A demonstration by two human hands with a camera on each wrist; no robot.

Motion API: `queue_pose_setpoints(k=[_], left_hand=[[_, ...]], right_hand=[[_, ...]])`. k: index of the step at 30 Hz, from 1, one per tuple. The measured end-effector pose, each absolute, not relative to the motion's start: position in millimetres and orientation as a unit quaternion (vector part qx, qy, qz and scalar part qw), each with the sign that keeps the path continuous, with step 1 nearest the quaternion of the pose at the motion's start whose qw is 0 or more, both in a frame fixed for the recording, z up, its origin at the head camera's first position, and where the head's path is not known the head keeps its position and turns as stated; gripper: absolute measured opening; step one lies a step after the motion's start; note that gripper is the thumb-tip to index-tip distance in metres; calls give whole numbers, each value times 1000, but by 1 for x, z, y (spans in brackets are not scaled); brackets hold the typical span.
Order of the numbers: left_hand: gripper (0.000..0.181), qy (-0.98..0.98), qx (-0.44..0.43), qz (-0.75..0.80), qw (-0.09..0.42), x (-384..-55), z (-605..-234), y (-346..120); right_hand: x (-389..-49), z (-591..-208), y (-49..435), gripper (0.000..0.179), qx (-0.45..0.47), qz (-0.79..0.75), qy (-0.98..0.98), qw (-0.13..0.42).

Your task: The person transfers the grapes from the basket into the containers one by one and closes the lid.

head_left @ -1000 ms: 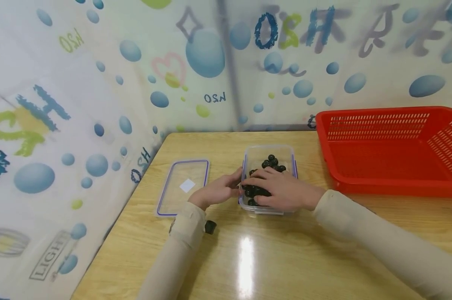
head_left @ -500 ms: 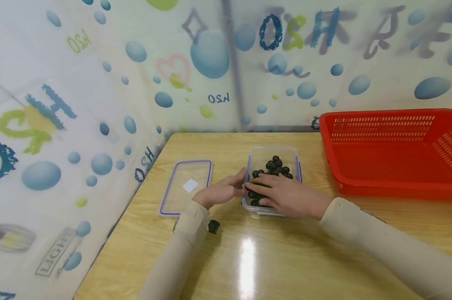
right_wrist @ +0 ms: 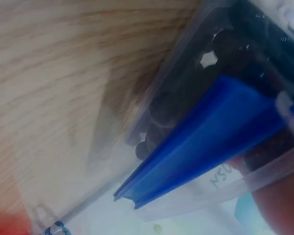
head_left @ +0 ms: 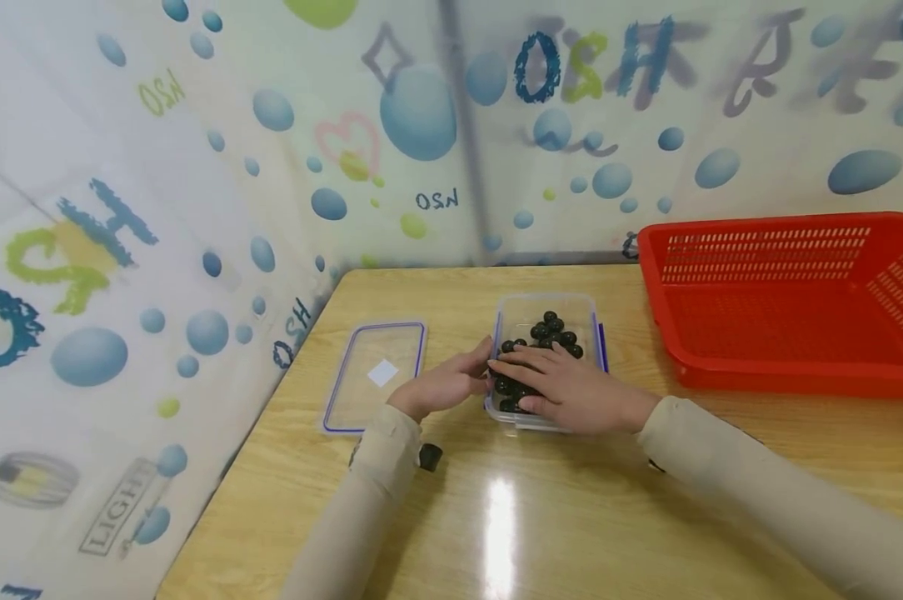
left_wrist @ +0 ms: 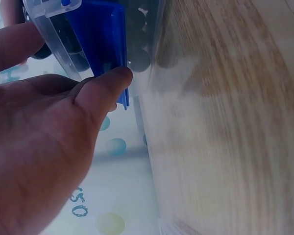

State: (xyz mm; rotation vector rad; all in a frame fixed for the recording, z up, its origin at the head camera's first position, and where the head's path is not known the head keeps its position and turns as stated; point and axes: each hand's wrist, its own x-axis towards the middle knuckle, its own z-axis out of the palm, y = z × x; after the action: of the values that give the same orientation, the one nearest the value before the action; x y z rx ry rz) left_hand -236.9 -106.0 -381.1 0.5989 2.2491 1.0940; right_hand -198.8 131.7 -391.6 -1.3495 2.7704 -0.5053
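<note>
Straight-fingered right hand (head_left: 571,393) partly hides dark balls (head_left: 547,328).
Left hand (head_left: 444,385), fingers extended, touches their box (head_left: 519,310); lid (head_left: 369,350) and red basket (head_left: 796,373) flank it.

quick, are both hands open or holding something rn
Left hand: open, touching the blue latch of the container.
Right hand: open, over the dark balls inside.
</note>
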Motion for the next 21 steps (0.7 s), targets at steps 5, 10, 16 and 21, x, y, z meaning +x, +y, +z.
queue_pose_setpoints(k=[5, 10, 16, 21], left_hand=[[72, 840, 224, 411, 275, -235, -382, -106], [72, 838, 224, 415, 276, -235, -379, -106], [74, 831, 234, 419, 280, -236, -382, -111], [73, 849, 235, 403, 249, -235, -372, -121]], right_hand=[[-204, -397, 129, 56, -438, -177, 881, 13], [-203, -394, 128, 57, -427, -172, 888, 23], [-200, -388, 126, 58, -419, -163, 893, 22], [-198, -376, 127, 64, -406, -154, 901, 1]])
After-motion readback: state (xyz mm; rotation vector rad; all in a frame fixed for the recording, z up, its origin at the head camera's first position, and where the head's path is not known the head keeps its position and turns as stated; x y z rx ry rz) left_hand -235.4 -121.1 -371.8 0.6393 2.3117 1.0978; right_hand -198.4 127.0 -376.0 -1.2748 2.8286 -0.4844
